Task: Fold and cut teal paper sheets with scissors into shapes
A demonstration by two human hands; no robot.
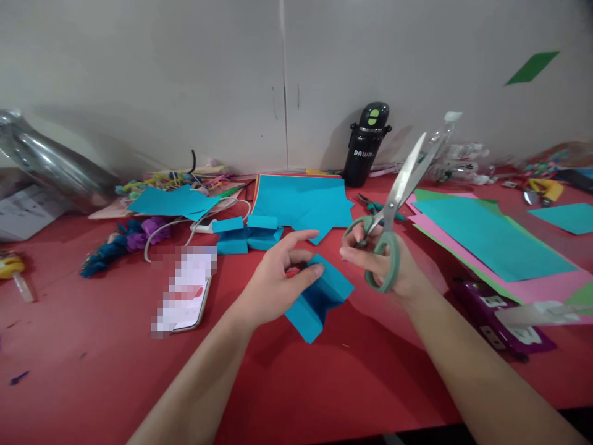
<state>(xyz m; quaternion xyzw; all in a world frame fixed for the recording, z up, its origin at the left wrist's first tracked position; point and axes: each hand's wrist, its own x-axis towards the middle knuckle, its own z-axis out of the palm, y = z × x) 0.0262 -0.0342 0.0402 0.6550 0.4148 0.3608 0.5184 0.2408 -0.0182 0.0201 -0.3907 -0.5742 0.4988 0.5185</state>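
Observation:
Between the thumb and fingers of my left hand [282, 275] is a creased piece of blue paper [331, 287], tilted above the red table. My right hand [386, 266] grips green-handled scissors [393, 204] by their finger loops. The blades point up and away, slightly parted, and touch no paper. Just beyond my left hand stand two folded blue paper pieces [248, 235] side by side. Behind them lies a stack of blue sheets [299, 198].
A phone [188, 296] lies at left, near twisted blue and purple craft material [125, 244]. At the back stands a black bottle [368, 145], with pliers [377, 207] before it. Coloured sheets [495, 238] and a purple glue gun package [509, 321] are at right.

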